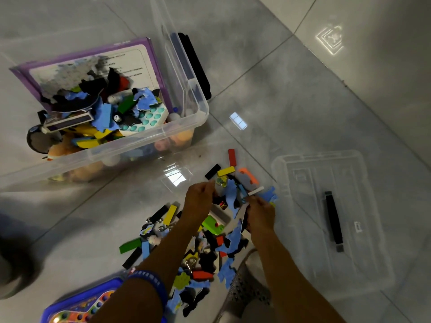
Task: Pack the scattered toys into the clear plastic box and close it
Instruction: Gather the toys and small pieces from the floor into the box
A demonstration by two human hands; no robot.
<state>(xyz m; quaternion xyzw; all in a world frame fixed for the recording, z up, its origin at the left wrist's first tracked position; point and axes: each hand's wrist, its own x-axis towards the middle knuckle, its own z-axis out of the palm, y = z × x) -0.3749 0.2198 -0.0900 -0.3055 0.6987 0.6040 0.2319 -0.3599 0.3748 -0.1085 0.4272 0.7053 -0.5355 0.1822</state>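
The clear plastic box (pixel 198 117) stands at the upper left, holding a purple board, blocks, foam pieces and soft toys. Its clear lid (pixel 303 171) with a black handle lies on the floor at the right. A pile of scattered toys (pixel 210 248) covers the floor in the middle: coloured blocks, blue and black foam pieces. My left hand (pixel 198 199) reaches into the top of the pile with curled fingers pinching small pieces. My right hand (pixel 260 214) grips blue and black foam pieces beside it.
A blue toy board (pixel 77 306) with coloured dots lies at the bottom left beside my left arm. A patterned grey cloth (pixel 245 283) sits under my right arm. A dark blurred shape is at the left edge. The floor is glossy grey tile.
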